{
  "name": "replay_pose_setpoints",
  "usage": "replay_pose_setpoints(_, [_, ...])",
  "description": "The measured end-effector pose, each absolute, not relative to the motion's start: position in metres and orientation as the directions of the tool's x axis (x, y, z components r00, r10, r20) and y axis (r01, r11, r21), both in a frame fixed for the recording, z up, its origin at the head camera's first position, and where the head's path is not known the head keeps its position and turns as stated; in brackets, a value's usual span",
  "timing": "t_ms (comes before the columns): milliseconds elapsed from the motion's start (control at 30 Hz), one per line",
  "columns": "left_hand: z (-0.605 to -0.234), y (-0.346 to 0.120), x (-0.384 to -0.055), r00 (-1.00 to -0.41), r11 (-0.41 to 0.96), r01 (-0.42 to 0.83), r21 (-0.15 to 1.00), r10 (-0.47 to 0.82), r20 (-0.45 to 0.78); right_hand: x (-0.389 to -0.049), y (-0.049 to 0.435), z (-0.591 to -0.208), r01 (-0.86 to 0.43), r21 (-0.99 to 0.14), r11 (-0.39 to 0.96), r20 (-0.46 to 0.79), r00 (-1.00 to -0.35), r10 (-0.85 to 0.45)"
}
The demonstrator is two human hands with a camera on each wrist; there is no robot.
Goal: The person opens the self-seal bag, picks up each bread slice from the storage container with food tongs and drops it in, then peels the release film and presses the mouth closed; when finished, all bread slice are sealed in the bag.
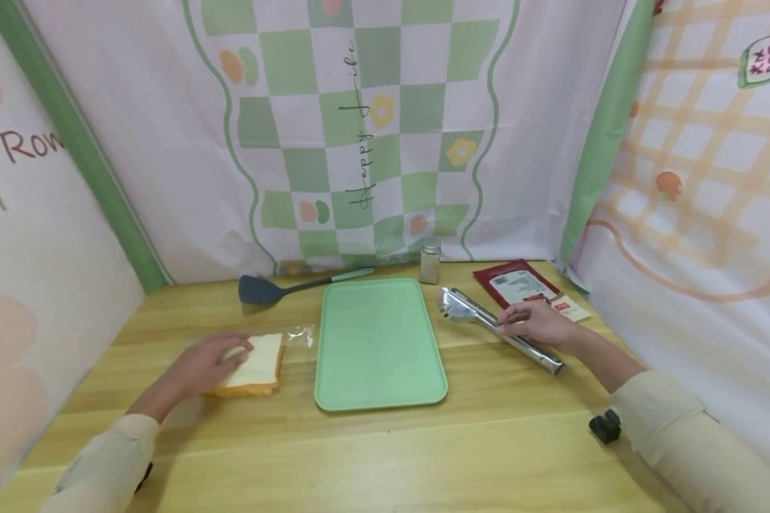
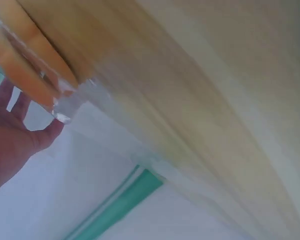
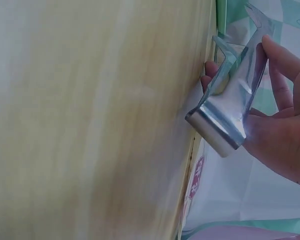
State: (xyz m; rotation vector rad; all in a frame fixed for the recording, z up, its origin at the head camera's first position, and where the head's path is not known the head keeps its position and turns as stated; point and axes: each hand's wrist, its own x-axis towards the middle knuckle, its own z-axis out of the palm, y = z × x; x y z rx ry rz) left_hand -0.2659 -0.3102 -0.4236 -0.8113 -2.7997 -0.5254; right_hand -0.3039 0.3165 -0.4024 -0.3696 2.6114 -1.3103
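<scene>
A stack of sliced bread with orange-brown crust lies in a clear plastic bag on the left of the table. My left hand spans the bread from its left side and grips it; in the left wrist view the thumb meets a corner of the bag below the crust. At the right, my right hand holds metal tongs around the middle of their length. Their hinge end points toward me, and the toothed tips point toward the tray. In the right wrist view, fingers show on both sides of the tongs.
Between the hands lies a green rectangular tray. Behind it rests a dark spatula with a green handle. A glass shaker stands at the back edge. Beyond the tongs lie a dark red packet and a small pale packet.
</scene>
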Motion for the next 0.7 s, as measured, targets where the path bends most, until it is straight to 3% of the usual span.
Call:
replay_pose_setpoints(233, [-0.422, -0.319, -0.265, -0.825, 0.766, 0.560, 0.317, 0.480, 0.297, -0.306, 0.316, -0.404, -0.221, -0.738, 0.638, 0.019, -0.952, -0.307])
replay_pose_setpoints(500, [-0.419, -0.313, -0.266, -0.754, 0.732, 0.640, 0.232, 0.539, 0.376, -0.314, 0.323, -0.409, -0.282, -0.665, 0.691, 0.090, -0.950, -0.300])
replay_pose_setpoints(700, [-0.421, -0.305, -0.269, -0.793, 0.771, 0.594, 0.232, 0.511, 0.333, -0.314, 0.323, -0.407, -0.281, -0.664, 0.693, 0.103, -0.952, -0.287])
